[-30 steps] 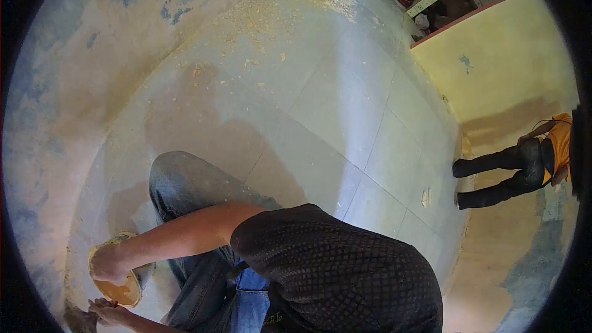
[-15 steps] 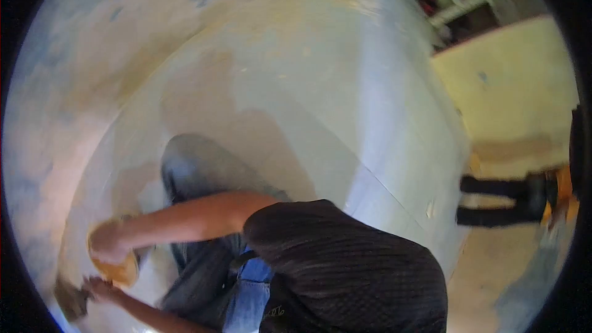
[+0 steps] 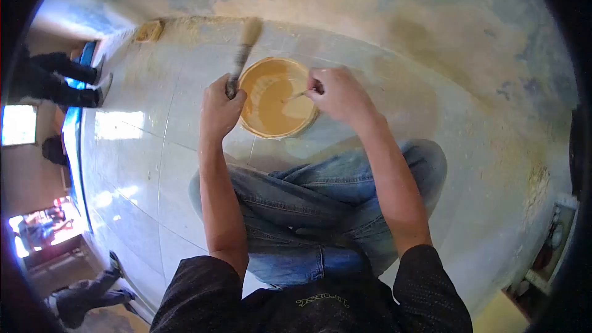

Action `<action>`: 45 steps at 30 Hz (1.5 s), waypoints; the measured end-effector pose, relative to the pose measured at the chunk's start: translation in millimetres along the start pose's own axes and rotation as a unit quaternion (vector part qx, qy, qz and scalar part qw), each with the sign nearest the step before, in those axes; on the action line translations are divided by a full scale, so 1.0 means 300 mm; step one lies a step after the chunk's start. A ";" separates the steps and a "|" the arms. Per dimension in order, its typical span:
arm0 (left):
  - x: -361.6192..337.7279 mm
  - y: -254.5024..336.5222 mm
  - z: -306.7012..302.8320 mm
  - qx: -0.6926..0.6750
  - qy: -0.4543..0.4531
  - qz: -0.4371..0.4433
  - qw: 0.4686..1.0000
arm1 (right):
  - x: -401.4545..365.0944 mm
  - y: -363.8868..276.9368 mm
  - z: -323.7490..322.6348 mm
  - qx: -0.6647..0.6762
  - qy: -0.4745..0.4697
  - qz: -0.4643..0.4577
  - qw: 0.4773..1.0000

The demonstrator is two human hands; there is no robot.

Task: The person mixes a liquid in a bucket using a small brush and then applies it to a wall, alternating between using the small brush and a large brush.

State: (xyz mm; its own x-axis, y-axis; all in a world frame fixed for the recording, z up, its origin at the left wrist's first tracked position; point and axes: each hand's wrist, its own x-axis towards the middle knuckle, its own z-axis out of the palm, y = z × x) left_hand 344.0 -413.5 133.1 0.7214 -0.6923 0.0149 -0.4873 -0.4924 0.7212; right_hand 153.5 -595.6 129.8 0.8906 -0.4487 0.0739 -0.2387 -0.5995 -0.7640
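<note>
While the person sits cross-legged on the tiled floor [image 3: 142,148], the left hand [image 3: 219,108] is closed around the handle of a paintbrush [image 3: 243,46], whose bristles point away from the body, past the bowl's left rim. The right hand [image 3: 338,94] pinches a thin stick [image 3: 297,95], its tip over the tan liquid. The bowl [image 3: 265,134] stands on the floor between the 2 hands, just ahead of the jeans [image 3: 308,191].

clear: floor [image 3: 142,148] left of bowl [image 3: 274,106] | blocked: wall [image 3: 370,0] beyond, knees [image 3: 320,188] nearside
</note>
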 end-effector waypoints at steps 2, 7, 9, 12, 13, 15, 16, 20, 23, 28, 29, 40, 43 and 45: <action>-0.047 0.012 -0.018 0.129 -0.004 0.013 0.992 | -0.043 -0.011 0.016 -0.021 -0.002 0.013 1.000; -0.051 -0.032 -0.029 0.105 0.024 -0.039 0.993 | -0.041 -0.049 0.028 -0.056 -0.025 0.044 0.997; -0.051 -0.047 -0.035 0.111 0.028 -0.059 0.992 | -0.044 -0.051 0.067 -0.060 -0.004 0.055 0.997; -0.061 -0.039 -0.051 0.111 0.000 -0.057 0.992 | -0.044 -0.082 0.098 -0.127 -0.028 0.085 0.988; -0.065 -0.047 -0.042 0.103 0.004 -0.063 0.993 | -0.044 -0.085 0.115 -0.133 -0.036 0.081 0.987; -0.064 -0.067 -0.024 0.137 -0.010 -0.041 0.990 | -0.043 -0.088 0.156 -0.210 0.002 0.017 0.978; -0.060 -0.081 -0.012 0.131 -0.008 -0.044 0.990 | -0.031 -0.092 0.170 -0.216 -0.002 0.015 0.976; -0.041 -0.099 0.013 0.121 -0.029 -0.069 0.990 | 0.049 -0.085 0.226 -0.340 -0.108 -0.065 0.932; -0.034 -0.078 -0.003 0.105 -0.042 -0.083 0.990 | 0.128 -0.072 0.274 -0.383 -0.148 -0.093 0.907; -0.031 -0.084 0.004 0.094 -0.017 -0.084 0.992 | 0.161 -0.103 0.312 -0.438 -0.288 -0.048 0.850; -0.034 -0.089 0.013 0.094 0.017 -0.056 0.994 | 0.150 -0.091 0.320 -0.443 -0.293 -0.047 0.846; -0.026 -0.063 0.016 0.112 0.019 -0.047 0.992 | 0.165 -0.026 0.363 -0.392 -0.197 -0.084 0.894; -0.029 -0.070 0.022 0.128 0.026 -0.042 0.991 | 0.171 0.001 0.362 -0.388 -0.261 -0.094 0.879; -0.026 -0.079 0.033 0.090 0.082 0.014 0.992 | 0.158 0.009 0.360 -0.376 -0.266 -0.081 0.884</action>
State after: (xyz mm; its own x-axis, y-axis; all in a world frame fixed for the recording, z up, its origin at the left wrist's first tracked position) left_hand 345.1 -401.6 108.9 0.7698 -0.6187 0.1567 -0.5776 -0.5710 0.5834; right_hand 236.9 -546.8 62.0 0.9450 -0.0607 -0.3214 -0.1020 -0.9883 -0.1132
